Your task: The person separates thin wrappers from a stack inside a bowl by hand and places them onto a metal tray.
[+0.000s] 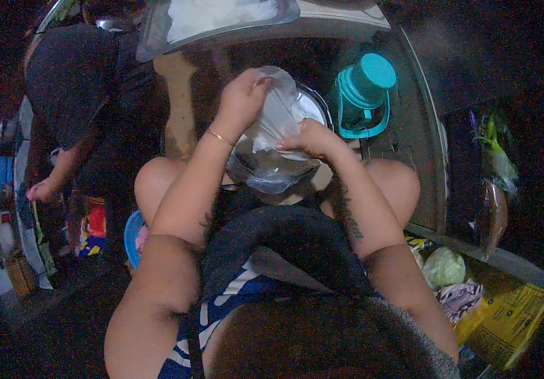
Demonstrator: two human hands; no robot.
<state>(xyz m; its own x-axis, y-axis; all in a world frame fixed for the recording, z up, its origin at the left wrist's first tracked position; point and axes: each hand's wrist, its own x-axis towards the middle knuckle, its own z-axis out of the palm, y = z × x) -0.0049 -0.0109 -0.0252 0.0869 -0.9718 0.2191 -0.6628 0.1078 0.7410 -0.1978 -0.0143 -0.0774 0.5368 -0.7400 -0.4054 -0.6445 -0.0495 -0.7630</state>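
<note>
Bag in both hands, over the bowl.

Bag (pixel 277 104): thin, whitish, translucent, stretched slantwise above the bowl (pixel 323 112), between the knees. Left hand (pixel 245 100) clamped on its upper end, right hand (pixel 316 140) pinching its lower end. Both grips closed on film; exact finger placement partly hidden.

Handling, my call: pull evenly with finger pads, not nails; film that thin could split at the pinch points. Work the edges apart gradually, wrists clear of the rim.

Containers:
- Bowl: shiny metal rim; crinkled clear plastic (pixel 275 179) at its near side. Contents mostly hidden, can't tell.
- Teal bucket (pixel 362 88): right of the bowl, handle toward the wearer; inside not visible.
- Tray (pixel 152 39): beyond the bowl, white stuff (pixel 221 18) in it, type unclear.
- Blue tub (pixel 132 239): by the left knee, something pink inside.

Further out: cabbage (pixel 444 268) beside a yellow pack (pixel 506 325), right; co-worker's hand (pixel 43 189), far left.
</note>
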